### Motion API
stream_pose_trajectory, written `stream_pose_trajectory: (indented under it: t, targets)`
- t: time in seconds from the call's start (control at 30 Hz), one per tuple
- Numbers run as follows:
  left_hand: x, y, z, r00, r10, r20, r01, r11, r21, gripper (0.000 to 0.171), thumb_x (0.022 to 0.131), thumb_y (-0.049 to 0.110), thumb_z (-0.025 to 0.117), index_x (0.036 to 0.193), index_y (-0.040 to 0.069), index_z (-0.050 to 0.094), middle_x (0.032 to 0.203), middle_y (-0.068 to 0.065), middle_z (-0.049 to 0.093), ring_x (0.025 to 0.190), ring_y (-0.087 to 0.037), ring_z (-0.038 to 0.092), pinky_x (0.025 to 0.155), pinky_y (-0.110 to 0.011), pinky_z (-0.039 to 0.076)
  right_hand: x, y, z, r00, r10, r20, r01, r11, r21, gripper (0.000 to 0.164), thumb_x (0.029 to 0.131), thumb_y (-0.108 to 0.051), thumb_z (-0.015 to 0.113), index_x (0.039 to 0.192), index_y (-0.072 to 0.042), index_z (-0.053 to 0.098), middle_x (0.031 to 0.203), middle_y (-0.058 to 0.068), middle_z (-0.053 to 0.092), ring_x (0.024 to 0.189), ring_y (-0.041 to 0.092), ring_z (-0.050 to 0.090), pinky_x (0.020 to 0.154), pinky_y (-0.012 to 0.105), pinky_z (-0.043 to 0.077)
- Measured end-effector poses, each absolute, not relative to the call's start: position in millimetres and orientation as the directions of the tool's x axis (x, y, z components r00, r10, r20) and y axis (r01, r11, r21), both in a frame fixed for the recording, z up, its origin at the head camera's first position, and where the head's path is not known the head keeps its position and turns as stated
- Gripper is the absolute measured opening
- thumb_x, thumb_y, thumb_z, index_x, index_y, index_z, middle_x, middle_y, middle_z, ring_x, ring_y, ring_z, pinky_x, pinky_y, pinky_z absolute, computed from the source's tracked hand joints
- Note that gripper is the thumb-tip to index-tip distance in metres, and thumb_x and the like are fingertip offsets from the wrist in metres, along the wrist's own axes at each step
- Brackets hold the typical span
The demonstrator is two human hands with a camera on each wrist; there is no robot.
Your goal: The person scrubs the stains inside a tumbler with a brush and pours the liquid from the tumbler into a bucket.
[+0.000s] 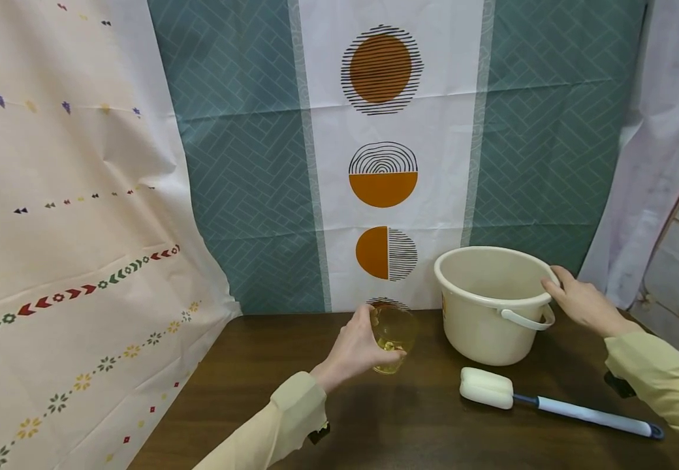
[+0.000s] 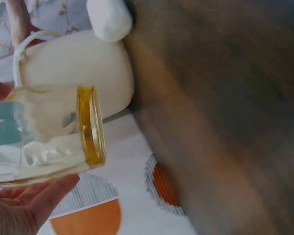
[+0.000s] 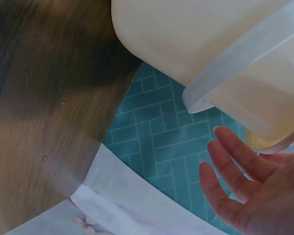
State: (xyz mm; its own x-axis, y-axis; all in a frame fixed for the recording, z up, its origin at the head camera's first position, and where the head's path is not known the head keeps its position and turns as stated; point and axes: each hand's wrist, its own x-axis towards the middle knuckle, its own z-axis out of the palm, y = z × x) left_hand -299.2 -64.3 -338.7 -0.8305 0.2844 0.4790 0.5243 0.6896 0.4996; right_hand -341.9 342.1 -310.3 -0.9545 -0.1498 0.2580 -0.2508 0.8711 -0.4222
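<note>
My left hand grips a clear yellowish glass cup around its side, thumb and fingers on opposite sides, above the table. In the left wrist view the glass shows a thick amber base. My right hand holds the right rim of a cream plastic bucket, its inside partly visible from above. In the right wrist view several fingers extend loosely outside the bucket's wall, and another digit passes behind the rim. The bucket's white handle hangs down at the front right.
In front of the bucket, a bottle brush with a white sponge head and pale blue handle lies on the dark wooden table. A patterned cloth hangs behind the table, and a cream printed cloth drapes at left.
</note>
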Motion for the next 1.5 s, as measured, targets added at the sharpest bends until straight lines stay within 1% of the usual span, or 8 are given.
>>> stream_pose_trajectory:
  t: [0.2, 0.4, 0.67, 0.83, 1.0, 1.17, 1.4, 1.5]
  targets:
    - [-297.2, -64.9, -355.2, -0.866, 0.307, 0.396, 0.493, 0.66, 0.567, 0.07, 0.054, 0.045, 0.081, 0.098, 0.008, 0.042, 0.081, 0.003, 0.046, 0.066, -0.015, 0.048, 0.058, -0.029, 0.04, -342.1, 342.5, -310.4, -0.952, -0.153, 0.264, -0.254, 0.878, -0.406, 0.07, 0.097, -0.044, 0.024, 0.134, 0.014, 0.013, 0.12, 0.045, 0.03, 0.102, 0.059, 0.037, 0.075, 0.064, 0.032]
    - [-295.9, -63.6, -367.6, -0.879, 0.326, 0.347, 0.476, 0.634, 0.61, 0.074, 0.054, 0.05, 0.081, 0.1, 0.007, 0.041, 0.089, -0.002, 0.049, 0.073, -0.016, 0.047, 0.062, -0.03, 0.04, -343.3, 342.9, -311.5, -0.953, -0.149, 0.265, -0.249, 0.882, -0.399, 0.069, 0.097, -0.043, 0.024, 0.133, 0.015, 0.014, 0.12, 0.046, 0.03, 0.101, 0.059, 0.037, 0.075, 0.064, 0.032]
    - [-298.1, -62.3, -385.5, -0.884, 0.337, 0.324, 0.467, 0.592, 0.657, 0.073, 0.054, 0.045, 0.083, 0.098, 0.007, 0.04, 0.086, -0.003, 0.048, 0.074, -0.015, 0.046, 0.063, -0.029, 0.039, -342.8, 343.3, -312.3, -0.952, -0.15, 0.265, -0.251, 0.88, -0.403, 0.07, 0.097, -0.045, 0.024, 0.133, 0.014, 0.014, 0.12, 0.045, 0.031, 0.101, 0.058, 0.038, 0.074, 0.063, 0.033]
    - [-300.4, -60.3, -393.8, -0.88, 0.35, 0.322, 0.474, 0.581, 0.662, 0.073, 0.055, 0.044, 0.083, 0.098, 0.006, 0.038, 0.087, -0.003, 0.047, 0.075, -0.016, 0.045, 0.064, -0.029, 0.039, -342.9, 343.6, -313.1, -0.952, -0.15, 0.267, -0.252, 0.878, -0.406, 0.069, 0.097, -0.044, 0.024, 0.133, 0.014, 0.015, 0.12, 0.045, 0.031, 0.101, 0.058, 0.039, 0.073, 0.063, 0.034]
    - [-303.8, -57.9, -398.9, -0.879, 0.348, 0.326, 0.475, 0.575, 0.667, 0.074, 0.055, 0.043, 0.084, 0.099, 0.005, 0.038, 0.087, -0.005, 0.047, 0.073, -0.016, 0.044, 0.063, -0.03, 0.039, -343.2, 343.6, -312.3, -0.948, -0.15, 0.28, -0.259, 0.877, -0.406, 0.067, 0.097, -0.043, 0.025, 0.133, 0.013, 0.016, 0.119, 0.044, 0.033, 0.1, 0.058, 0.04, 0.073, 0.063, 0.034]
    - [-303.8, -57.3, -402.8, -0.883, 0.363, 0.296, 0.462, 0.573, 0.677, 0.074, 0.055, 0.041, 0.084, 0.099, 0.005, 0.038, 0.086, -0.005, 0.046, 0.073, -0.016, 0.044, 0.062, -0.029, 0.039, -343.0, 341.9, -312.1, -0.95, -0.147, 0.274, -0.254, 0.876, -0.411, 0.068, 0.097, -0.044, 0.024, 0.134, 0.013, 0.016, 0.12, 0.044, 0.032, 0.101, 0.058, 0.039, 0.074, 0.063, 0.034]
    - [-306.7, -56.7, -404.1, -0.878, 0.367, 0.308, 0.474, 0.564, 0.676, 0.074, 0.056, 0.039, 0.085, 0.1, 0.003, 0.038, 0.087, -0.006, 0.046, 0.074, -0.016, 0.044, 0.064, -0.029, 0.039, -343.0, 341.4, -310.6, -0.947, -0.146, 0.286, -0.258, 0.877, -0.407, 0.066, 0.098, -0.042, 0.024, 0.133, 0.013, 0.015, 0.12, 0.045, 0.032, 0.101, 0.058, 0.039, 0.075, 0.063, 0.033]
    - [-309.3, -56.9, -405.6, -0.881, 0.371, 0.294, 0.465, 0.565, 0.681, 0.075, 0.056, 0.039, 0.085, 0.101, 0.002, 0.037, 0.088, -0.006, 0.046, 0.074, -0.017, 0.044, 0.064, -0.029, 0.039, -342.9, 341.8, -309.7, -0.949, -0.147, 0.28, -0.255, 0.879, -0.403, 0.066, 0.098, -0.041, 0.025, 0.133, 0.014, 0.015, 0.119, 0.045, 0.032, 0.1, 0.058, 0.039, 0.074, 0.063, 0.033]
